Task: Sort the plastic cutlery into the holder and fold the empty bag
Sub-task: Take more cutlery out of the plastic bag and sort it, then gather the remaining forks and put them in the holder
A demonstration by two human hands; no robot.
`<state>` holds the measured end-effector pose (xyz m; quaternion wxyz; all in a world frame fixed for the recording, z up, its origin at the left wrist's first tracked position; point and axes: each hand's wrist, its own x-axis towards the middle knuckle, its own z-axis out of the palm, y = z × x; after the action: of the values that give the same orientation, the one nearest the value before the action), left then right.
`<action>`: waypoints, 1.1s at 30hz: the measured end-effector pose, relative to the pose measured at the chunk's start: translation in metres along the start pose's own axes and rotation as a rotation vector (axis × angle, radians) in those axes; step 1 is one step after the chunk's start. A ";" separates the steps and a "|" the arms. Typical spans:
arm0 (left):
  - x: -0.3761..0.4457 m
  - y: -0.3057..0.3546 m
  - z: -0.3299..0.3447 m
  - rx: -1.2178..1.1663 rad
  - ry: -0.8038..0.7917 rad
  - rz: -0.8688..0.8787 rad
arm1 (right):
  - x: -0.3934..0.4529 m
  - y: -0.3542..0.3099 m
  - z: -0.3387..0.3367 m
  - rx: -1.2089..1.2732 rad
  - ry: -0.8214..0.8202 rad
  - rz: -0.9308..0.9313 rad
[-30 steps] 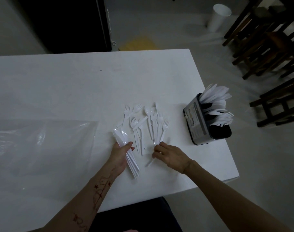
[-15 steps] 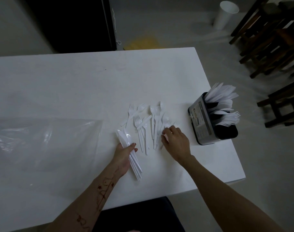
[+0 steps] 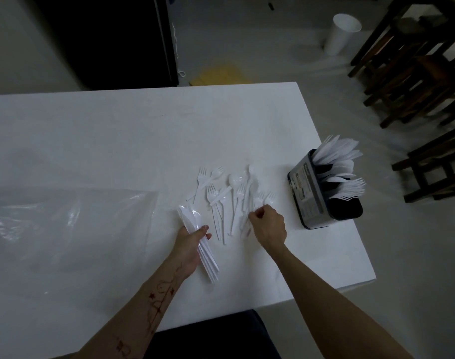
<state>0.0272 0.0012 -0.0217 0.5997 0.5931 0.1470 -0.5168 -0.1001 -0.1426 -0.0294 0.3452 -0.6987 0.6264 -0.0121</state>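
Several loose white plastic forks and spoons (image 3: 225,195) lie scattered on the white table (image 3: 117,141). My left hand (image 3: 189,242) grips a bundle of white cutlery (image 3: 195,234), heads pointing away from me. My right hand (image 3: 269,225) hovers over the right side of the pile with fingers curled, pinching a blurred white piece. The black and grey cutlery holder (image 3: 317,195) stands near the table's right edge, with knives, spoons and forks sticking out of it. The clear empty plastic bag (image 3: 65,226) lies flat at the left.
Dark wooden chairs (image 3: 415,81) stand to the right of the table. A white cup (image 3: 341,33) sits on the floor beyond. A dark cabinet (image 3: 104,40) stands behind the table. The table's right and near edges are close to my hands.
My right hand moved from the handle ends up to the right side of the pile and pinches a piece there. My left hand keeps hold of its bundle, barely moved.
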 end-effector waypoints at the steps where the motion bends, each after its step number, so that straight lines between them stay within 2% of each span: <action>1: -0.001 0.001 0.001 -0.003 -0.003 0.004 | -0.003 0.004 0.000 0.018 0.014 0.008; 7: -0.007 0.011 0.006 0.000 -0.025 -0.046 | -0.018 0.017 -0.002 0.121 -0.090 -0.021; 13: -0.009 0.029 0.031 -0.083 -0.119 -0.141 | -0.054 0.020 -0.020 0.295 -0.193 -0.036; 16: -0.014 0.045 0.056 -0.150 -0.177 -0.161 | -0.063 0.020 -0.039 0.329 -0.178 -0.126; 20: -0.009 0.067 0.094 -0.391 -0.193 -0.128 | -0.053 0.012 -0.077 0.424 -0.152 -0.203; 22: -0.003 0.077 0.115 -0.464 -0.220 -0.085 | -0.037 0.005 -0.098 0.432 -0.047 -0.292; 24: 0.002 0.084 0.137 -0.520 -0.227 -0.048 | -0.011 -0.001 -0.121 0.262 0.211 -0.519; 27: 0.005 0.093 0.174 -0.563 -0.237 0.019 | 0.038 -0.009 -0.156 -0.155 0.586 -0.810; 29: 0.011 0.094 0.199 -0.567 -0.215 0.058 | 0.069 -0.012 -0.177 -0.339 0.641 -0.899; 33: 0.009 0.093 0.245 -0.530 -0.172 0.153 | 0.126 -0.002 -0.200 -0.538 0.528 -1.041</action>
<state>-0.0025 -0.2363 0.0856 0.7812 0.3792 0.1802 -0.4619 -0.1612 -0.3470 0.0711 -0.0590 -0.9470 0.2504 -0.1924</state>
